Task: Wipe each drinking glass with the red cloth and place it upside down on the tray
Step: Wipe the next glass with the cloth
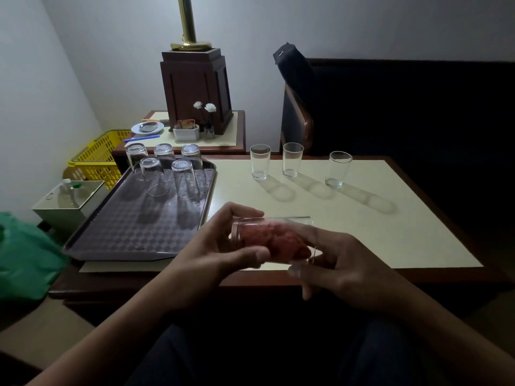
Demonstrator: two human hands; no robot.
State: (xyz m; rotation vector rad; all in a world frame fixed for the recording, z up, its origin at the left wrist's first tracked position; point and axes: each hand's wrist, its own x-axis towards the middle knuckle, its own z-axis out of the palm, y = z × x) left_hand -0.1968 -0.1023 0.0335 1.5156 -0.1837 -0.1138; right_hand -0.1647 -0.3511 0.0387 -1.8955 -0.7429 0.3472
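Observation:
My left hand (220,246) grips a drinking glass (289,227) lying on its side above the table's front edge, its mouth to the right. The red cloth (274,239) is stuffed inside that glass. My right hand (337,263) has fingers pushed into the glass mouth on the cloth, thumb under the rim. On the dark patterned tray (133,232) at the left stand several glasses upside down (184,176). Three upright glasses (260,162) (292,160) (337,169) stand in a row on the cream tabletop (390,232) behind.
A side table with a lamp base (196,90), small dish (147,128) and flowers stands behind the tray. A yellow basket (97,157) and a metal box (69,200) sit at the left, green cloth (25,260) lower left. A dark chair (390,107) stands beyond the table.

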